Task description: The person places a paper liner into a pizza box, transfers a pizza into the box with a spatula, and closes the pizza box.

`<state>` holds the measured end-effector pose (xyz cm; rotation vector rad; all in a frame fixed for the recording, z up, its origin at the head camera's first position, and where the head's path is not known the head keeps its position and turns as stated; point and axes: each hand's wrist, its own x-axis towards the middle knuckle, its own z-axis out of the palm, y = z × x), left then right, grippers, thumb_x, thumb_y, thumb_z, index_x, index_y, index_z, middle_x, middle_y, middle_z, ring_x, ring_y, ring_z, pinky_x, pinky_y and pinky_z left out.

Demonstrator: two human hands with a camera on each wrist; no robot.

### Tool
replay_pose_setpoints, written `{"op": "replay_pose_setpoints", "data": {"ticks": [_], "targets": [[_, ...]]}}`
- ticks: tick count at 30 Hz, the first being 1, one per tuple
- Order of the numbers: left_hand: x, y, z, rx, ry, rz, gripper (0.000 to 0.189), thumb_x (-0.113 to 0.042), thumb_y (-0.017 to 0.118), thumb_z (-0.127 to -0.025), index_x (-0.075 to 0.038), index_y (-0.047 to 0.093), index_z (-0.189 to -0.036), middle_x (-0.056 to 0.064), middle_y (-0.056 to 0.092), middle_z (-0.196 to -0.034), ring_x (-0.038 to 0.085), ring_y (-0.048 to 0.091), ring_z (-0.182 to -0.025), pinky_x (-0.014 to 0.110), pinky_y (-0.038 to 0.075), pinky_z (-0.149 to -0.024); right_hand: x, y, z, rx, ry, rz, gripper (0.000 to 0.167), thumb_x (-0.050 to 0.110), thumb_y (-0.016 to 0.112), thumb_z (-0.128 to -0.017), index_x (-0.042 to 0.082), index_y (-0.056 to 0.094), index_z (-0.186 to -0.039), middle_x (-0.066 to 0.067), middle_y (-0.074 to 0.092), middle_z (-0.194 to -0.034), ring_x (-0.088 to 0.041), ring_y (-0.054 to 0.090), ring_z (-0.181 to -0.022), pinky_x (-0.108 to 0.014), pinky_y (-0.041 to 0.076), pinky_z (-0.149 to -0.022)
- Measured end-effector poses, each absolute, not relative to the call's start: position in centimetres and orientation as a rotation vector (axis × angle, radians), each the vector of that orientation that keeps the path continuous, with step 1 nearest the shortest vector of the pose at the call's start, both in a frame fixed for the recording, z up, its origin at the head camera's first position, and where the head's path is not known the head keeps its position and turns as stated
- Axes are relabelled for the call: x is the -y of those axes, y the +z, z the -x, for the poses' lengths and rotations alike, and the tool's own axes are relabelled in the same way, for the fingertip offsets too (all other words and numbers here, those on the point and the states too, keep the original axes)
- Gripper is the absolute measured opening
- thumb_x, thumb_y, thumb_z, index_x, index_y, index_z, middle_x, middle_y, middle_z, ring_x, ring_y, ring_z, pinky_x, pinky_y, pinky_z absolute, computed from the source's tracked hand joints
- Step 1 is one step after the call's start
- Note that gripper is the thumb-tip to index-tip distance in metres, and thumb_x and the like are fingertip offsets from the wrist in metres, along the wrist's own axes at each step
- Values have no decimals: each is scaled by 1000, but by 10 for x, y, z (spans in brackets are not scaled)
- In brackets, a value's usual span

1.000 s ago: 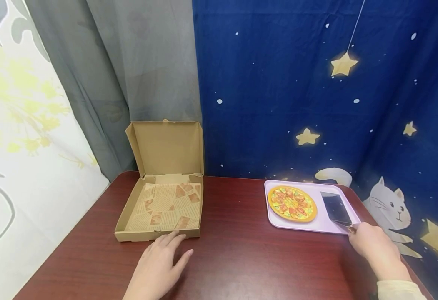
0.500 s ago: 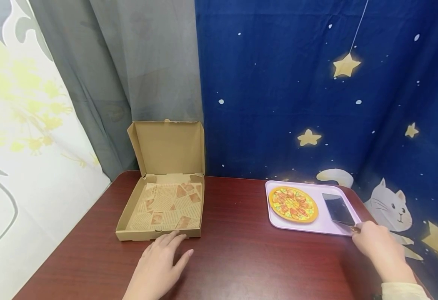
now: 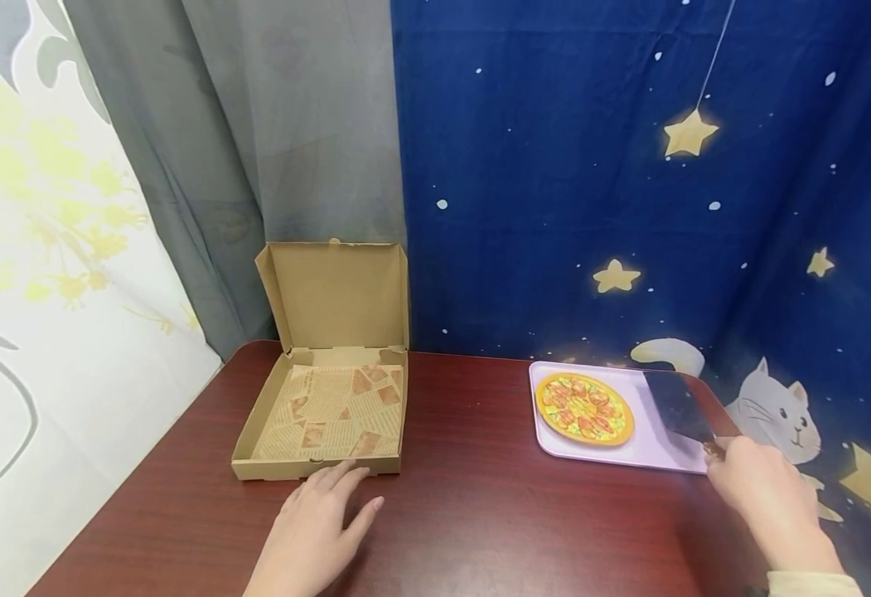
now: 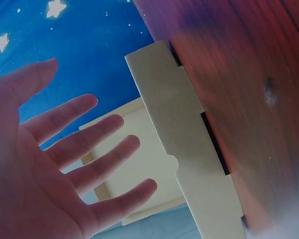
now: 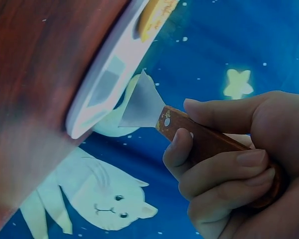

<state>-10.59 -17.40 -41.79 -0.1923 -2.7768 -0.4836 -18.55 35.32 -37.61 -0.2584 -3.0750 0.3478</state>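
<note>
My right hand (image 3: pixel 766 493) grips the wooden handle (image 5: pixel 204 137) of a spatula with a flat metal blade (image 3: pixel 677 406). The right wrist view shows the blade raised above the lilac tray (image 3: pixel 647 444), at its right end. On the left part of that tray lies a round toy-like pizza (image 3: pixel 584 409) with a yellow rim. At the left, a cardboard pizza box (image 3: pixel 334 294) stands with its lid up and newsprint-patterned paper (image 3: pixel 341 406) inside. Just before the box's front wall, my left hand (image 3: pixel 316 526) has its fingers spread and holds nothing.
The dark red wooden table (image 3: pixel 472 514) stretches between box and tray. Behind it hang a grey curtain (image 3: pixel 323 124) and a blue curtain (image 3: pixel 525 149) with stars and a cat. The tray's right end lies near the table's right edge.
My right hand has shifted slightly right and toward me with the spatula, whose blade now looks darker over the tray. The left hand stays in place.
</note>
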Motion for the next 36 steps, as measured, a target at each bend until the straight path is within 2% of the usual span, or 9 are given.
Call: {"op": "replay_pose_setpoints", "data": {"ticks": [8,16,21,26,31,36], "targets": [[175,-414,109,2750,-497,182,40,-39,75,-98,-13,75,-128,7,74,-135,33,67,-129,58,55,-106,-344,-360,174,3039,344,241,42,35,57,-105,7,67,-135,-45,59,-129,-70,59,-106,-74,48,-61],[178,-413,112,2771,-514,172,44,-40,74,-100,-12,74,-133,10,72,-140,37,66,-132,59,53,-110,-330,-345,164,3018,306,149,45,33,62,-103,5,67,-138,-43,59,-132,-68,58,-111,-77,48,-65],[181,-411,114,2797,-516,162,47,-42,71,-101,-12,71,-138,11,71,-141,38,65,-134,62,52,-111,-326,-341,159,2995,283,79,40,29,66,-100,6,70,-133,-42,64,-125,-66,62,-105,-76,47,-63],[184,-409,117,2805,-510,167,45,-44,70,-102,-13,73,-135,12,71,-141,40,65,-133,64,51,-110,-325,-343,152,2979,259,29,33,28,66,-100,6,74,-125,-41,68,-116,-65,65,-97,-74,46,-60],[187,-407,121,2798,-508,178,45,-43,71,-102,-11,73,-134,15,71,-139,40,66,-133,64,52,-109,-323,-346,142,2958,234,4,31,24,67,-101,1,75,-119,-40,70,-111,-68,64,-96,-80,43,-66],[192,-407,124,2798,-514,184,45,-42,71,-102,-12,72,-135,15,71,-139,40,65,-134,64,52,-109,-326,-346,131,2943,206,-59,25,21,71,-98,2,78,-113,-32,74,-101,-60,68,-90,-75,46,-70]]}}
